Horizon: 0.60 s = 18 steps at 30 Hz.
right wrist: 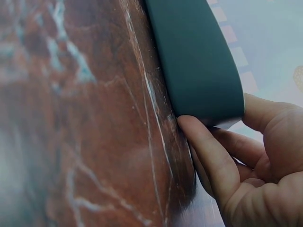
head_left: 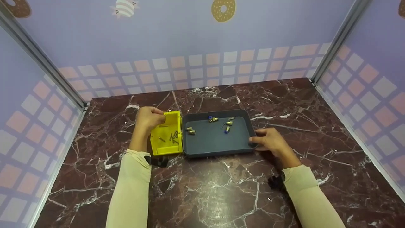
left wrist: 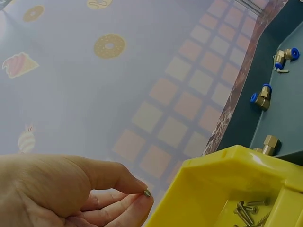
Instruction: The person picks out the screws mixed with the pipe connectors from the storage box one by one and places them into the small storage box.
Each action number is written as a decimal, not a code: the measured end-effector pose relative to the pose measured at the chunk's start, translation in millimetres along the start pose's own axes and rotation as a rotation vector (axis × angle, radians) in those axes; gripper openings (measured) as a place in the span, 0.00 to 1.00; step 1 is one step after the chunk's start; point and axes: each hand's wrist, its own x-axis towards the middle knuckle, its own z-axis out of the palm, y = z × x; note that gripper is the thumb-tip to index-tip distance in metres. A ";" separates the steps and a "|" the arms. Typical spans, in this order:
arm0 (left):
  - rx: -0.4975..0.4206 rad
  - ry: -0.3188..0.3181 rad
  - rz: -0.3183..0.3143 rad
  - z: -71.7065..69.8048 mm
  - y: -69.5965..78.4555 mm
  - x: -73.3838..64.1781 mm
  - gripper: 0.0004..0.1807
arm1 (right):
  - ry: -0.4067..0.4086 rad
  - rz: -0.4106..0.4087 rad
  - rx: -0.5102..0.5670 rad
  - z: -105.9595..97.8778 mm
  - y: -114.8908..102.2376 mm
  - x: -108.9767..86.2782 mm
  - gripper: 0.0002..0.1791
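Over the left wall of the yellow bin (head_left: 167, 150), my left hand (head_left: 149, 119) pinches a small screw (left wrist: 147, 193) between thumb and index finger; only its metal end shows. Several loose screws (left wrist: 245, 213) lie on the bin's floor. Right against the bin stands a dark grey tray (head_left: 212, 147) with brass fittings in it. My right hand (head_left: 269, 141) grips the tray's right end near the front corner. In the right wrist view, its thumb is up on the tray wall (right wrist: 199, 61) and its fingers are at the bottom edge.
Inside the tray, brass fittings with blue collars (head_left: 227, 129) lie toward the right and back, and plain brass fittings (head_left: 191, 131) toward the left. A marbled table (head_left: 215, 190) carries everything. Patterned panels (head_left: 177, 38) wall it in at the back and on both sides.
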 end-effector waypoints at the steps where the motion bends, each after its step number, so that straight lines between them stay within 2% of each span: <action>1: 0.007 0.000 -0.001 0.1 -0.3 -0.3 0.18 | -0.001 -0.001 0.000 0.0 0.1 -0.1 0.35; 11: 0.030 0.016 0.006 1.4 -0.5 -0.3 0.17 | 0.000 0.003 0.001 0.7 0.9 -0.7 0.35; 18: 0.011 0.003 -0.003 2.4 -2.3 -0.2 0.15 | 0.000 0.004 -0.012 0.1 -0.5 -1.4 0.35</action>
